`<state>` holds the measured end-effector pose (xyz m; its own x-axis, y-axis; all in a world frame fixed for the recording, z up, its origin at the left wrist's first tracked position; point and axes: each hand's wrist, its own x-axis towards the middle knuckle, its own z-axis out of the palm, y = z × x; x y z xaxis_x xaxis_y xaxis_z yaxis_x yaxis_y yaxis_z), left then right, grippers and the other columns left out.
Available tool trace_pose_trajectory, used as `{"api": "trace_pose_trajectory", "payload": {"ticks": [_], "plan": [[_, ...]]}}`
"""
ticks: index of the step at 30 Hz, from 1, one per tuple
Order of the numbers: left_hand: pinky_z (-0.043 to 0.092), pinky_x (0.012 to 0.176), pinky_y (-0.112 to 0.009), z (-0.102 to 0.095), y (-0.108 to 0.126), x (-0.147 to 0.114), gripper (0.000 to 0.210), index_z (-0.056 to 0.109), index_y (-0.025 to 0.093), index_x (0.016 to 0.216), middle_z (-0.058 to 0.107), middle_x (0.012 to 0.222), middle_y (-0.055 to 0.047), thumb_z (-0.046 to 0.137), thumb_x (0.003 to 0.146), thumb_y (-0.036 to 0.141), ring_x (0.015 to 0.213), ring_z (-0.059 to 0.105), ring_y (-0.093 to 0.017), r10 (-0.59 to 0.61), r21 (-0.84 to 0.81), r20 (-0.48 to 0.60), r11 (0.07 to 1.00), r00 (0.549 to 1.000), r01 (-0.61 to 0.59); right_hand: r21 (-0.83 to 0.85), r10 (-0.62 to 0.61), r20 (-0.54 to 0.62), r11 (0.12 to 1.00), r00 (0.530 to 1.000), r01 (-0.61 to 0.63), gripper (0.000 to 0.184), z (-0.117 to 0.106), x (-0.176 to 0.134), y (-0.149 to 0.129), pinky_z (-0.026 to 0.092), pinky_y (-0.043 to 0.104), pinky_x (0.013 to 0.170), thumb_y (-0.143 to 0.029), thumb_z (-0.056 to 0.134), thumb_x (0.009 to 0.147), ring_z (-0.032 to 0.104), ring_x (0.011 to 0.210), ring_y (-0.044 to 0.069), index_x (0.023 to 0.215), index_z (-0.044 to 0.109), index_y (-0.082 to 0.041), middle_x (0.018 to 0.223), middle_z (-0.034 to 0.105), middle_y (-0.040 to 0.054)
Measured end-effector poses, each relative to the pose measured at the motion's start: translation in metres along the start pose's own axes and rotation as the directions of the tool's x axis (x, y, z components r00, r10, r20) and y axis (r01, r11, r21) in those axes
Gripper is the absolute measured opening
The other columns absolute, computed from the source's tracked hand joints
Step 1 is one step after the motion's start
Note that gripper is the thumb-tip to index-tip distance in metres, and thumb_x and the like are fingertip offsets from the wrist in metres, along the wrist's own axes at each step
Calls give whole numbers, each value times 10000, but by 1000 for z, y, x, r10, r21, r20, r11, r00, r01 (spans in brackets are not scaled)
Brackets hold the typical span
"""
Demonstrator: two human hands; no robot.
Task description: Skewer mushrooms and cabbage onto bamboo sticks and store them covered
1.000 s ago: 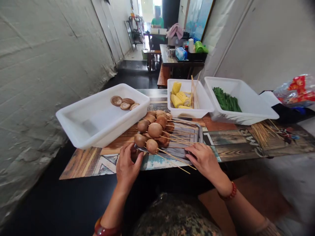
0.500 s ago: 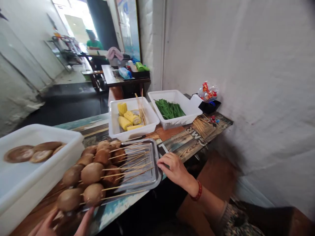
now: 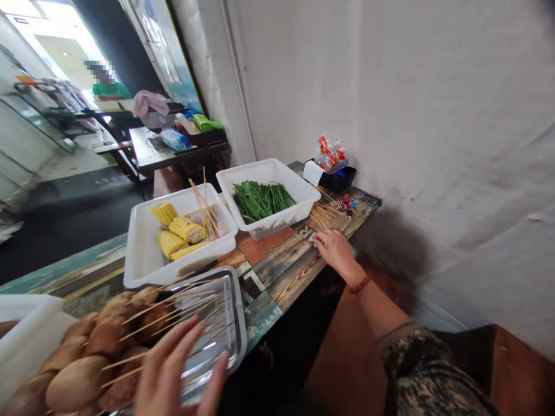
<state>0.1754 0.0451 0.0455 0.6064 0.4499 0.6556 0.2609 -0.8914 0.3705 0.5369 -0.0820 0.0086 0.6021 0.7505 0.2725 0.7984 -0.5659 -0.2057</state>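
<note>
My left hand (image 3: 177,370) is open, fingers spread over the handle ends of skewered brown mushrooms (image 3: 80,384). These mushroom skewers lie in a clear shallow tray (image 3: 237,323), with thin sticks pointing right. Farther out, my right hand (image 3: 336,251), with a red bracelet at the wrist, hovers at the table's near edge. Its fingers are drawn together, and whatever may be between them is hidden. Just beyond it, a loose pile of bamboo skewers (image 3: 321,215) lies on the wood-patterned table (image 3: 299,263).
A white tub (image 3: 143,271) holds corn pieces (image 3: 186,229) and upright sticks. Beside it, another tub (image 3: 303,215) contains green chives (image 3: 262,199). A black box (image 3: 344,180) with plastic packaging stands near the wall. Part of another white tub (image 3: 32,306) shows at left. A person sits far back.
My view has swung to the right. My right hand has moved away from the tray toward the bamboo skewers. My left hand has risen from the near mushrooms to above the sticks.
</note>
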Motion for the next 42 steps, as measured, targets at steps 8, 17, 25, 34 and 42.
{"api": "trace_pose_trajectory", "payload": {"ticks": [8,17,25,34,42], "plan": [[556,866,-365,99,65,61,255,599,214,1136,646,1096,-92,600,891,287,1010,654,-216,83,-255,285,967,955,-7,-56,193,84,980,978,-189,228,-8,-6,33,441,301,812,-358,575,935,648,970,247,968,690,-164,1012,715,129],[546,730,-335,104,58,48,234,663,193,1026,672,936,-70,618,843,331,828,662,-202,-171,-326,401,892,900,314,170,217,122,957,969,-236,188,-3,-9,13,410,272,638,-172,559,800,682,774,224,688,710,-172,787,749,109],[541,708,-316,108,69,43,376,656,157,1023,703,944,-87,664,804,462,789,665,-193,-354,-463,672,485,651,742,635,115,165,748,980,-195,232,-8,-55,-45,385,207,531,-261,476,833,535,564,119,662,610,-182,594,599,-15],[438,531,-192,120,76,41,376,655,119,685,631,619,-12,737,729,483,562,557,-102,-369,-465,778,207,509,861,917,42,332,220,943,-332,162,0,-134,-104,322,229,541,-235,535,738,398,556,99,584,511,-189,576,477,-45],[312,405,-166,104,75,19,384,588,154,749,558,483,41,701,758,521,377,436,-59,-426,-481,769,107,477,870,860,474,127,385,872,-335,326,22,-117,-30,402,257,580,-499,584,835,514,590,148,731,625,-192,598,549,-17]]}}
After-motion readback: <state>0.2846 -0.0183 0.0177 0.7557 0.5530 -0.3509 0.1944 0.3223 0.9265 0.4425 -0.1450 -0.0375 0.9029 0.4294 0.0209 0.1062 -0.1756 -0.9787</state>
